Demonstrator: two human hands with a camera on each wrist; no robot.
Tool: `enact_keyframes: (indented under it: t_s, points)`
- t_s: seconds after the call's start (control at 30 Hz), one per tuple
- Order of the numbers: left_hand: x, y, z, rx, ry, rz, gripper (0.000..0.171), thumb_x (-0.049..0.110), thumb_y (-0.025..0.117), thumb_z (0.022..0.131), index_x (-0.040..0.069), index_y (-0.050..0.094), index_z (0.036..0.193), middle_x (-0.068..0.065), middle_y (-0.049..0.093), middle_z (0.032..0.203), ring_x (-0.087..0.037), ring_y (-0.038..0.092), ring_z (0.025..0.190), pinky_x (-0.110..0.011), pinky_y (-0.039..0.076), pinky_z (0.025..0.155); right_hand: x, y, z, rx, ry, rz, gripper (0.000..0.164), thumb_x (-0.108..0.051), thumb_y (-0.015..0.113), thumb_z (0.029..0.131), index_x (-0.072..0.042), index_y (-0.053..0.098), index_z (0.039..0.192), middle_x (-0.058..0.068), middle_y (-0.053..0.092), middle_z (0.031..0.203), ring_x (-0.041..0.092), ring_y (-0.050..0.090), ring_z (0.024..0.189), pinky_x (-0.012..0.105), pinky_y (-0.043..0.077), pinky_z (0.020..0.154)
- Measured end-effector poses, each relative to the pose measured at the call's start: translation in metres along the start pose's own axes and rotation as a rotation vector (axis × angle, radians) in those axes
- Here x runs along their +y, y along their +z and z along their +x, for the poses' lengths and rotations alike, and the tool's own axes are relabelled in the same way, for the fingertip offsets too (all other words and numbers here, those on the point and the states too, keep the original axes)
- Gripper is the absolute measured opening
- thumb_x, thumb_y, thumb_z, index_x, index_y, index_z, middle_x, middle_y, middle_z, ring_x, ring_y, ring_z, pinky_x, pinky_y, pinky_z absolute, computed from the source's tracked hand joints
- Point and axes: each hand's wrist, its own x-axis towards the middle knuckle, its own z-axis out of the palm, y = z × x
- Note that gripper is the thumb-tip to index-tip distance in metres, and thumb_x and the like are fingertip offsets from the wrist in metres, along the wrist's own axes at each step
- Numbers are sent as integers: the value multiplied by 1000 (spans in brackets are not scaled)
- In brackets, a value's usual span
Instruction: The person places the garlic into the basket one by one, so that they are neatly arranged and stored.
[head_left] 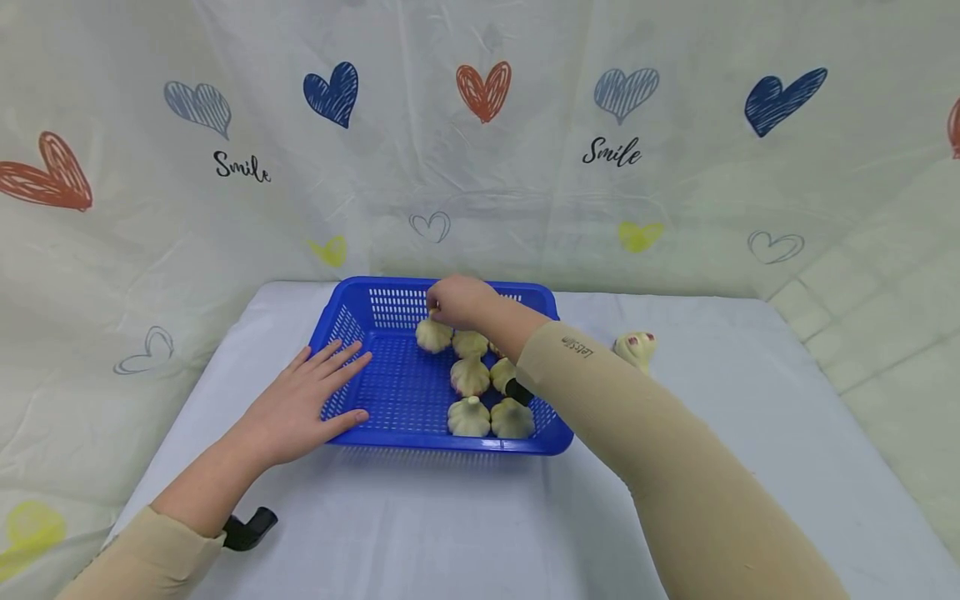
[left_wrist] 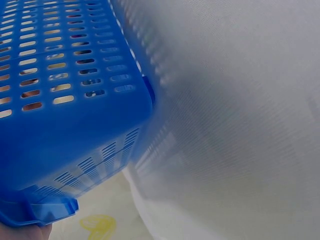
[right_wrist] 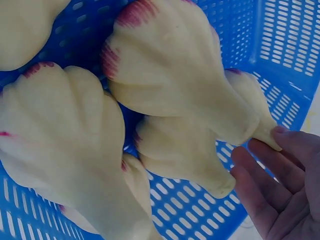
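Observation:
A blue plastic basket [head_left: 405, 392] holds several pale garlic bulbs [head_left: 470, 377] with purplish marks, grouped in its right half. My right hand [head_left: 461, 302] reaches over the back of the basket and pinches the stem of one garlic bulb [head_left: 433, 335]. In the right wrist view, thumb and fingers [right_wrist: 295, 145] hold that bulb [right_wrist: 250, 92] by its narrow end, behind other bulbs. My left hand [head_left: 303, 404] lies at the basket's left rim, fingers straight and spread. The left wrist view catches only a bit of that hand [left_wrist: 25, 232] by the basket's rim [left_wrist: 50, 212].
Another garlic bulb [head_left: 635, 348] lies outside the basket, on the white-covered table [head_left: 720, 400] to the right, partly behind my right forearm. A pale curtain [head_left: 540, 192] printed with hearts hangs behind the table.

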Motion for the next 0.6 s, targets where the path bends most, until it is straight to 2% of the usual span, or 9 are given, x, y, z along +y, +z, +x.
enact_keyframes:
  t_s: [0.23, 0.6]
  points:
    - [0, 1, 0, 1, -1, 9, 79, 61, 54, 95, 22, 28, 158, -4, 23, 164, -35, 17, 150, -58, 9, 120, 3, 7, 2, -32, 11, 11, 30, -25, 53, 104, -13, 64, 130, 2, 65, 125, 18, 61, 113, 32, 51, 94]
    - [-1, 2, 1, 6, 0, 12, 79, 60, 55, 94, 22, 28, 158, -4, 24, 164, -35, 17, 150, -59, 10, 120, 2, 8, 3, -30, 20, 19, 32, -24, 54, 104, -14, 64, 133, 1, 63, 132, 18, 58, 121, 33, 49, 100]
